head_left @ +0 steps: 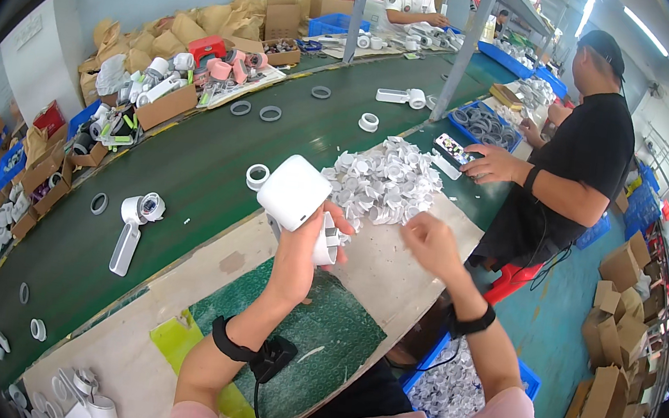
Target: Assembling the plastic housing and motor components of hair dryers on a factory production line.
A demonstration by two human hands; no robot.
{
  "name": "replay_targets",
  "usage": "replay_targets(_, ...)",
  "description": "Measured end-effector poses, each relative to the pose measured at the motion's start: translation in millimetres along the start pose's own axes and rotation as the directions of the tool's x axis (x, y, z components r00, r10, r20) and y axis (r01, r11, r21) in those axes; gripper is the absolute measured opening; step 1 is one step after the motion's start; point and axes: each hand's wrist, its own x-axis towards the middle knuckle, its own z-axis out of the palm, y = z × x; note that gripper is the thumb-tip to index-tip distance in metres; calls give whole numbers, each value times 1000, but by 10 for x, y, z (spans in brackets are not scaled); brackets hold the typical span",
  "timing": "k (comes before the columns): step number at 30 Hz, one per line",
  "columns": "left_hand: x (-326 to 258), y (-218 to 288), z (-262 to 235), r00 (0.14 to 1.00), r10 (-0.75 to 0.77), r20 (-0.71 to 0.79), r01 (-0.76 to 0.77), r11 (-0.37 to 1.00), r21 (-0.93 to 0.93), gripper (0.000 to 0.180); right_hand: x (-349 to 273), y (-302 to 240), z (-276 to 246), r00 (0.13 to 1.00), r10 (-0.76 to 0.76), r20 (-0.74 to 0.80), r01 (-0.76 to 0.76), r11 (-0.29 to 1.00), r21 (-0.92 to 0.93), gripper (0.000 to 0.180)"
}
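My left hand (296, 258) is wrapped round a white plastic housing (293, 191) with a rounded square face. Against the same hand's fingers sits a white, curved, hollow plastic part (326, 245); whether it joins the housing is hidden. Just right of a heap of small white plastic pieces (387, 180), my right hand (433, 243) is raised with its fingers curled and pinched together. Anything between those fingertips is too small to make out. Below my left hand a dark green mat (339, 317) lies on the worktop.
A green conveyor belt (196, 193) carries grey rings, white rings and a white handheld fan body (130, 227). White parts (78, 398) lie at the lower left. A blue crate of white pieces (454, 388) stands below my right arm. Nearby, a co-worker in black (581, 146) handles parts.
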Motion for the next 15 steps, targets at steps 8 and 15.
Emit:
replay_targets(8, -65, 153, -57, 999, -19, 36, 14, 991, 131, 45, 439, 511, 31, 951, -293, -98, 231, 885, -405, 30)
replay_targets(15, -85, 162, -89, 998, -22, 60, 17, 996, 90, 37, 339, 295, 23, 936, -345, -65, 297, 877, -379, 36)
